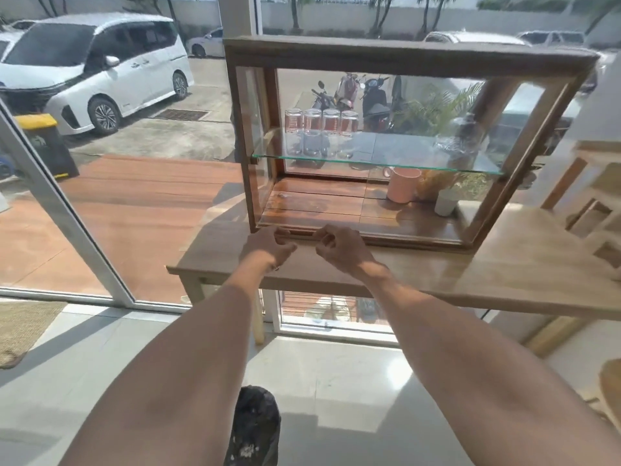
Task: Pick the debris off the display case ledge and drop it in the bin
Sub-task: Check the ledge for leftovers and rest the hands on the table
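Note:
A wooden display case point(403, 53) with glass sides stands on a wooden table point(420, 274). Both my hands reach to its lower front ledge point(403, 238). My left hand point(268, 248) rests near the case's bottom left corner, fingers curled and pinched at the ledge. My right hand point(339, 247) is just to its right, fingers curled in a pinch beside the ledge. Any debris between the fingers is too small to make out. No bin inside the room is in view.
Inside the case, several upturned glasses point(321, 124) stand on a glass shelf point(376, 159), with a pink cup point(401, 185) and a white cup point(445, 203) below. Glass windows stand behind and left. A woven mat point(23, 327) lies on the floor at left.

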